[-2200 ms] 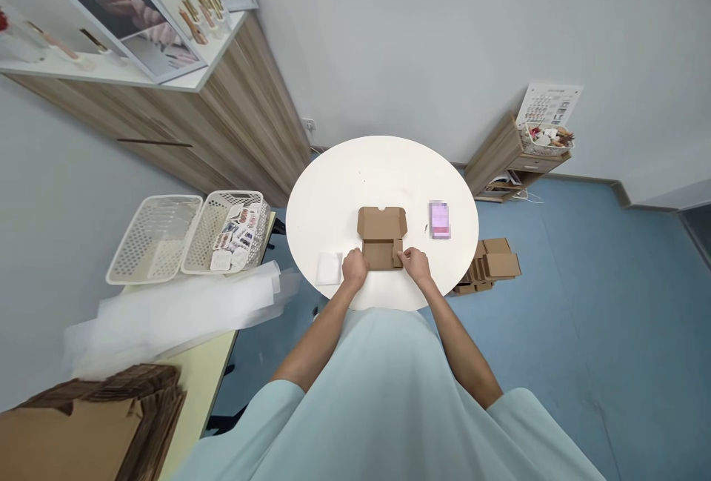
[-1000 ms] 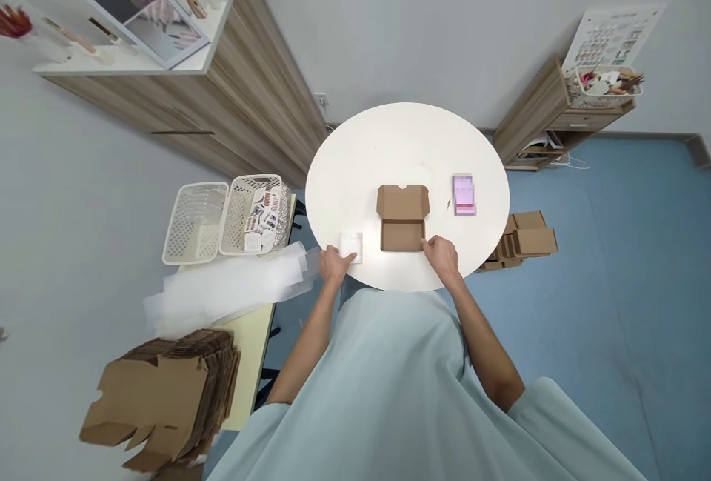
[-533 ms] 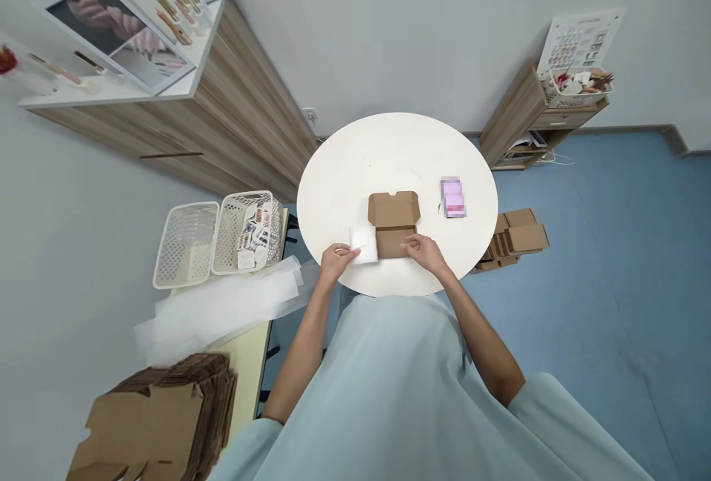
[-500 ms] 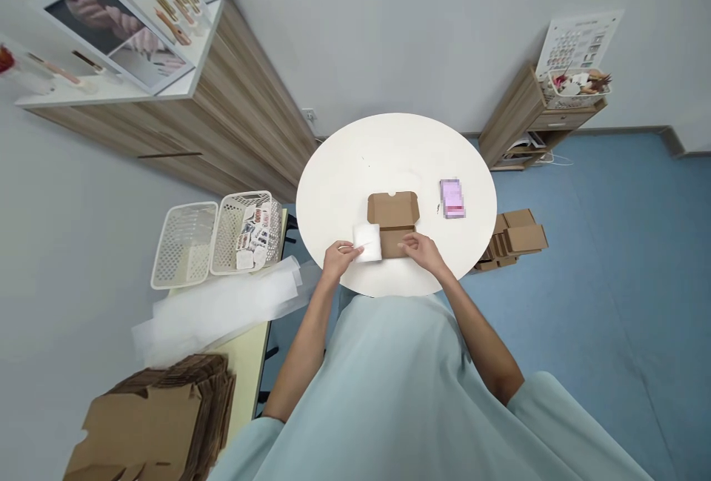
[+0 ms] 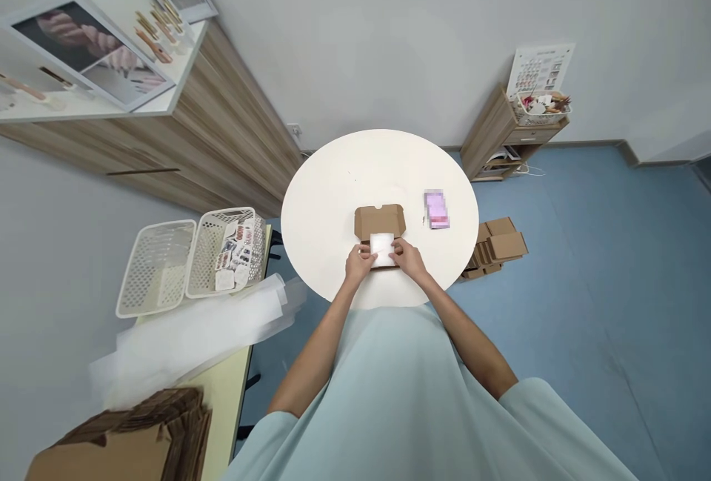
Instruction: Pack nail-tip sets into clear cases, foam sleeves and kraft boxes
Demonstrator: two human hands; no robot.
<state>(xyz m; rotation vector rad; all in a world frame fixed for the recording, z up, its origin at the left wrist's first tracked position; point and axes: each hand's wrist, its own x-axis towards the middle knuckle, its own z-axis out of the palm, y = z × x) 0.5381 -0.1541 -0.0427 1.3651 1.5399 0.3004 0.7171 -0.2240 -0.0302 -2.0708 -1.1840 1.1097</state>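
Both my hands grip a small white wrapped packet (image 5: 382,249), one at each side, above the bottom of an open brown cardboard mailer box (image 5: 380,221). The box's lid stands folded back on the far side. My left hand (image 5: 361,261) pinches the packet's left edge between thumb and fingers. At the right edge my right hand (image 5: 408,257) holds it the same way. Whether the packet touches the box floor I cannot tell, since it covers most of the inside.
On the round white table (image 5: 327,192) lies a blurred purple item (image 5: 437,210), right of the box. Left stands a side table with white baskets (image 5: 227,253), white foam sheets (image 5: 205,336) and flattened cardboard boxes (image 5: 111,451). More brown boxes (image 5: 497,244) are stacked to the right, beyond the table edge.
The white packet has moved right, from beside the box to over its bottom part. My right hand has come to the packet's right side and taken hold. The camera view has shifted slightly.
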